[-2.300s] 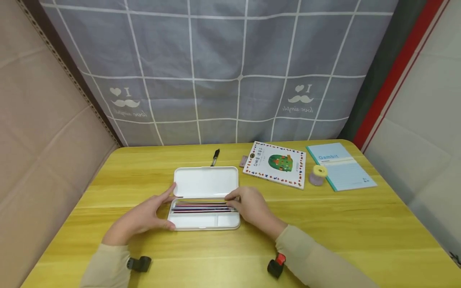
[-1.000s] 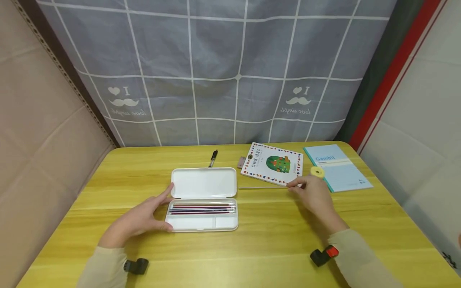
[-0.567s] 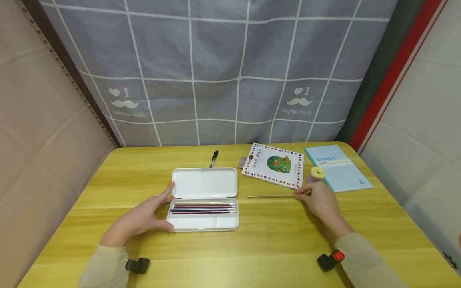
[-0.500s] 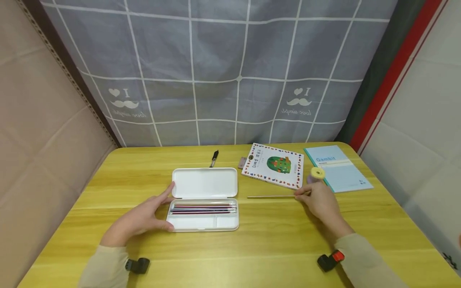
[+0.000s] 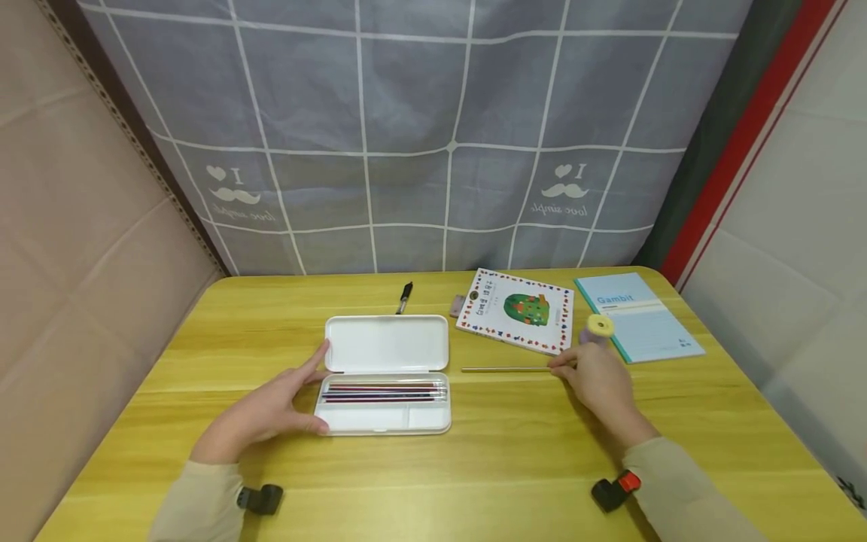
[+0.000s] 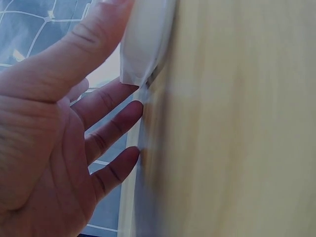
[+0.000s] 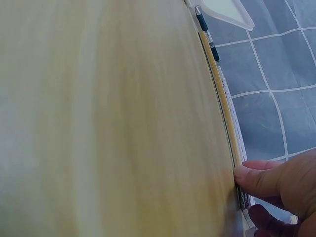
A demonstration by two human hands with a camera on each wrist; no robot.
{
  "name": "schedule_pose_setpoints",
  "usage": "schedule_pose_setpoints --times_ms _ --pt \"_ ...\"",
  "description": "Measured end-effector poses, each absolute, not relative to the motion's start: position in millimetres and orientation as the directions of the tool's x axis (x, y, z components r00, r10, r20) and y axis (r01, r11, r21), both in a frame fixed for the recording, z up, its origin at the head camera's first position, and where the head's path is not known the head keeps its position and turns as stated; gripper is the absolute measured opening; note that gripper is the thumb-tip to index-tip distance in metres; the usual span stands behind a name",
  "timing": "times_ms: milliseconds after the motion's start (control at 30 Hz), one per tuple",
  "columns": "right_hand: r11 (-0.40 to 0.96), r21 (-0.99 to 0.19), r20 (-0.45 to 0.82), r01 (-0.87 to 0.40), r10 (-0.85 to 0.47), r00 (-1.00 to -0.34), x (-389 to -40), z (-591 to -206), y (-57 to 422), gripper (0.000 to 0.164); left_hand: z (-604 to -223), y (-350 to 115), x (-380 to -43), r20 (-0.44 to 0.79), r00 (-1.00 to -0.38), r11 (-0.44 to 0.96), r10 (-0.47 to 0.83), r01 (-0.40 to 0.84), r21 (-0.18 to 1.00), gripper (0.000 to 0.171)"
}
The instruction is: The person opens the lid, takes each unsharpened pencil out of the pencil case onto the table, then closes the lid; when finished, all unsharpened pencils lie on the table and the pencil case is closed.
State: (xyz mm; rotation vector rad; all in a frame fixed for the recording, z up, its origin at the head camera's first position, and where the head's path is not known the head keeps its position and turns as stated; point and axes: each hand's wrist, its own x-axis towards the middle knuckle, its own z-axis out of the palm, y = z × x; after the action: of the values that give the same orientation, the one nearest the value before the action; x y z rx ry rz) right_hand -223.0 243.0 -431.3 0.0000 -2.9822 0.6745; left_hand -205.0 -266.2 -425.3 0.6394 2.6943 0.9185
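Note:
An opened white pencil case (image 5: 382,417) lies on the table with its lid folded back; several dark and reddish pencils (image 5: 379,394) are inside. My left hand (image 5: 271,410) holds its left end, thumb at the front corner and fingers toward the lid. In the left wrist view that hand (image 6: 54,128) spans the end of the case (image 6: 145,39). To the right, my right hand (image 5: 599,380) pinches the end of a thin gold-coloured pencil (image 5: 504,369), which lies level along the table. The right wrist view shows thumb and fingertips on this yellowish pencil (image 7: 222,101).
Behind the case lies a black pen (image 5: 405,297). A picture book (image 5: 518,310) partly covers a small pinkish block (image 5: 457,305). A yellow-topped spool-like object (image 5: 600,326) stands just beyond my right hand, beside a light blue notebook (image 5: 643,320).
My right hand has taken the gold pencil out of the case, carried it right and lowered it toward the table in front of the picture book. My left hand has stayed at the case.

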Motion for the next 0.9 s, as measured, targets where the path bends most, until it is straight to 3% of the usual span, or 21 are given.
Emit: schedule_pose_setpoints --times_ms 667,900 --pt "0.890 -0.454 0.118 -0.042 0.013 -0.993 -219.5 -428.6 237.4 0.013 -426.5 -266.0 -207.6 -0.070 -0.877 0.710 0.476 0.336 0.620 0.134" --pt "0.846 -0.498 0.235 -0.191 -0.080 -0.969 -219.4 -417.2 212.6 0.023 -425.0 -265.8 -207.3 -0.081 -0.879 0.708 0.470 0.320 0.629 0.134"
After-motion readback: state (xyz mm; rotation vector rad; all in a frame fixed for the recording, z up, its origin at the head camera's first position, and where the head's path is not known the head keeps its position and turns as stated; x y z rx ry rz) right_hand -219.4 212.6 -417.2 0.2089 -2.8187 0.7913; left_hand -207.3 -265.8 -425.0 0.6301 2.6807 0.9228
